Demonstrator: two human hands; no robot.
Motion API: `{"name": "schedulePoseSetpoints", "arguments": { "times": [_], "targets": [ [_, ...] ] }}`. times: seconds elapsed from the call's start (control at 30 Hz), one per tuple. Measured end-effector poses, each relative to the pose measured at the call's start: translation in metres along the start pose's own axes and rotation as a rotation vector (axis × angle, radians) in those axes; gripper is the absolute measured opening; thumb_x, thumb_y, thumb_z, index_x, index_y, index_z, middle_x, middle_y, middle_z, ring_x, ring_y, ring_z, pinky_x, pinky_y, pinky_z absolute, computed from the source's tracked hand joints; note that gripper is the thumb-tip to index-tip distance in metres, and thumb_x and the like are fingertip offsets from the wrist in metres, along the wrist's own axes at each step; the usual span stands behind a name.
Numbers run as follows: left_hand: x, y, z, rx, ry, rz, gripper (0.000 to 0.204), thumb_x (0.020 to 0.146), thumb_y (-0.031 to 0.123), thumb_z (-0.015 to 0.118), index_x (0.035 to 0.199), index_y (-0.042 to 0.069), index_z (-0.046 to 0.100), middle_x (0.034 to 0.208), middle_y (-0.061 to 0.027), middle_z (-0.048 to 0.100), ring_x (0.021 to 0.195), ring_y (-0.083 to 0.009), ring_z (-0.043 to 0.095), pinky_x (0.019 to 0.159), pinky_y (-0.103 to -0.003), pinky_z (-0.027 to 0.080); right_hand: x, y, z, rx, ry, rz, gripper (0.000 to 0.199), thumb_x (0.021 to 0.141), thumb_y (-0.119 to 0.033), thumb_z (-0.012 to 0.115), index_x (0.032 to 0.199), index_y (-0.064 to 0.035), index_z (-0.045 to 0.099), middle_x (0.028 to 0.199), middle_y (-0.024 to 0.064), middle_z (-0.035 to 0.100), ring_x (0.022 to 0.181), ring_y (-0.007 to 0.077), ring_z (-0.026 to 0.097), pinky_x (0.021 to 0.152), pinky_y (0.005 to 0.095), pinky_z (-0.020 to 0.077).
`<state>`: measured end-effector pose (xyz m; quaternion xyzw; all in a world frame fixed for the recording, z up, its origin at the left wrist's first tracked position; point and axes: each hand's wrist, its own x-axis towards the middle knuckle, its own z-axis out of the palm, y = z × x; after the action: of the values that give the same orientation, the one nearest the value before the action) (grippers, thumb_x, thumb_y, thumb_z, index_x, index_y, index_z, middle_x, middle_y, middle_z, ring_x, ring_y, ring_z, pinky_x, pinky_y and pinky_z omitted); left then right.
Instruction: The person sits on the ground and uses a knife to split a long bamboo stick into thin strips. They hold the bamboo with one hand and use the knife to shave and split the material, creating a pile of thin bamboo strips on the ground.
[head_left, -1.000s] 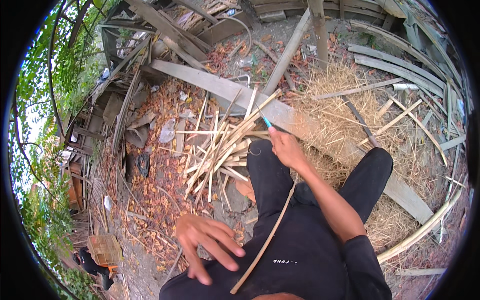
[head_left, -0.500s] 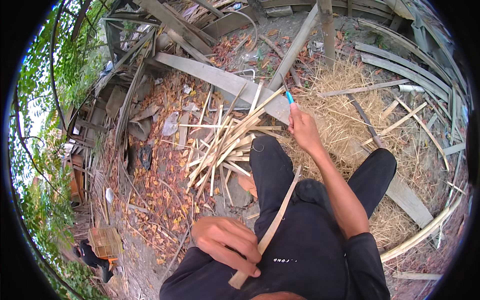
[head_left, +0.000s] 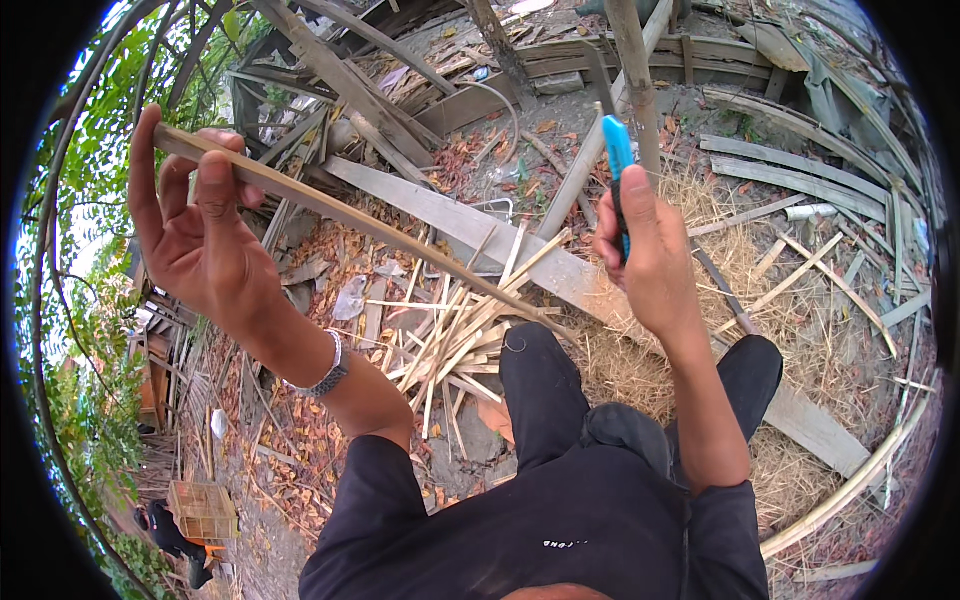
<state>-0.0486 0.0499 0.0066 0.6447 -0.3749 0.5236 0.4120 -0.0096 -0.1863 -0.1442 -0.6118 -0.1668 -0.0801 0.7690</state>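
My left hand is raised at the upper left, gripping one end of a long bamboo strip between thumb and fingers. The strip slants down to the right, its thin far end near my knee. My right hand is closed around a knife with a blue and black handle, held upright at chest height; its blade is mostly hidden from this angle. Knife and strip are apart. Beyond my knee lies a loose pile of pale split strips, partly behind the held strip.
A long grey plank crosses the ground, with straw-like shavings around it. A dark curved blade tool lies near my right knee. Posts and boards stand ahead. At lower left are a person and a cage.
My left hand has lifted the strip from my lap to the upper left. My right hand has come up and nearer, the knife turned upright and off the pile. The view has tilted slightly upward.
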Motion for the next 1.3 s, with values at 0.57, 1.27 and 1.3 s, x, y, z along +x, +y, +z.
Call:
{"name": "schedulePoseSetpoints", "arguments": {
  "times": [0.57, 1.27, 1.3],
  "targets": [
    [-0.055, -0.007, 0.031, 0.144, -0.080, -0.124, 0.020, 0.072, -0.011, 0.069, 0.091, -0.005, 0.068, 0.084, -0.0130, 0.065, 0.072, -0.0145, 0.061, 0.061, -0.022, 0.050, -0.034, -0.049, 0.061, -0.271, -0.218, -0.153, 0.043, 0.097, -0.029, 0.044, 0.071, 0.0049, 0.052, 0.047, 0.0219, 0.050, 0.047, 0.0403, 0.056, 0.041, 0.0465, 0.0404],
    [-0.146, -0.045, 0.038, 0.268, -0.275, -0.421, 0.019, 0.071, -0.010, 0.070, 0.088, -0.001, 0.070, 0.079, -0.0068, 0.065, 0.069, -0.0092, 0.058, 0.058, -0.019, 0.043, -0.047, 0.108, 0.036, -0.682, -0.016, -0.050, 0.039, 0.095, -0.028, 0.047, 0.071, 0.0020, 0.053, 0.052, 0.0247, 0.051, 0.049, 0.0437, 0.053, 0.047, 0.0474, 0.0433],
    [-0.147, -0.046, 0.040, 0.237, -0.244, -0.431, 0.019, 0.071, -0.009, 0.070, 0.088, 0.000, 0.070, 0.079, -0.0070, 0.065, 0.069, -0.0094, 0.058, 0.059, -0.019, 0.043, -0.045, 0.113, 0.035, -0.730, -0.015, -0.071, 0.033, 0.094, -0.024, 0.047, 0.075, 0.0011, 0.054, 0.054, 0.0243, 0.053, 0.051, 0.0423, 0.055, 0.048, 0.0477, 0.0443]
  ]
}}
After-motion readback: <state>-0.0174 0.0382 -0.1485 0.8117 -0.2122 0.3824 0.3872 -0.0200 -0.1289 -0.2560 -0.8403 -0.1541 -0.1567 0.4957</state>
